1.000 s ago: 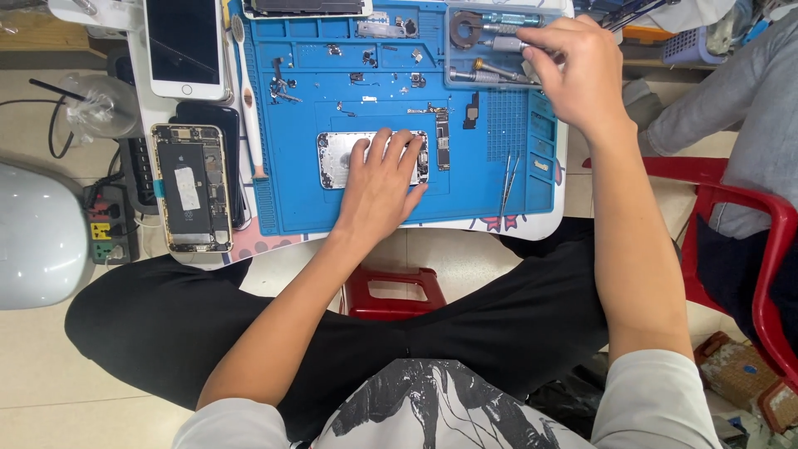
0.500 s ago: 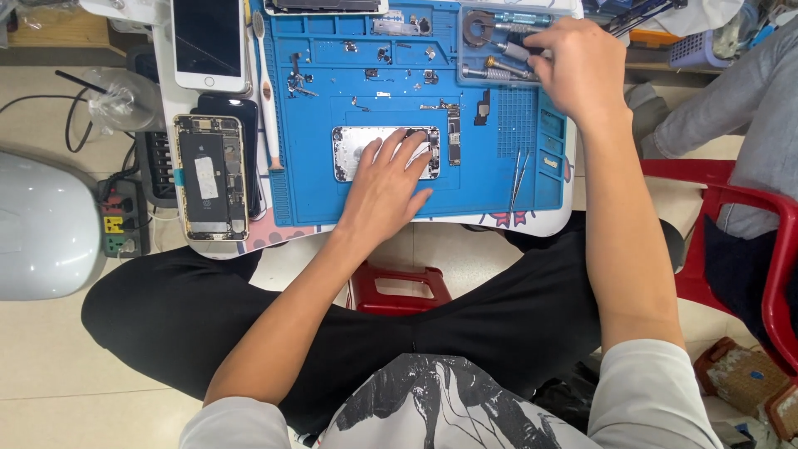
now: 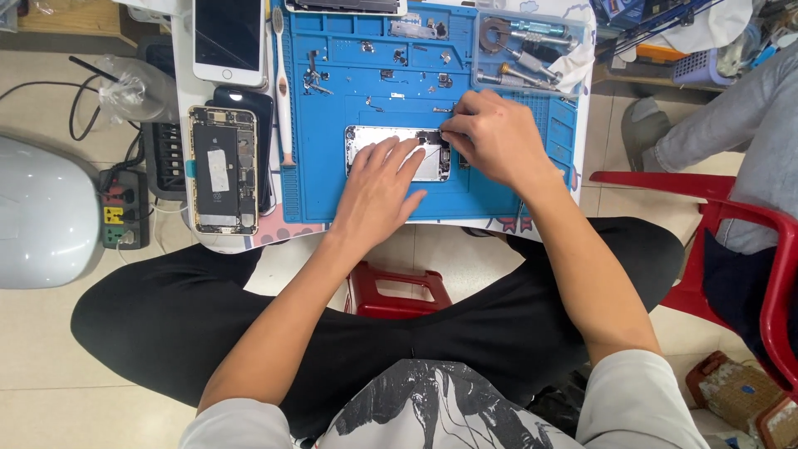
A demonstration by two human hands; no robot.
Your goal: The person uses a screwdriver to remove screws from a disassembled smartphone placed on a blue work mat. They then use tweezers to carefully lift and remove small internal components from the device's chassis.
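A: Right hand has been brought down from the tool tray to the phone housing; fingers pinched on a small part.

B: Housing is pinned mid-mat by left hand, fingers spread flat. Screws lie loose, so much is judged left.

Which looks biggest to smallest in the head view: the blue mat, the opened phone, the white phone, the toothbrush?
1. Blue mat
2. Opened phone and white phone: alike; white one is cut off, so unranked.
3. Toothbrush

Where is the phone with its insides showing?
In the head view, the opened phone lies at the table's left edge, left of the blue mat and below a white phone, away from both hands.
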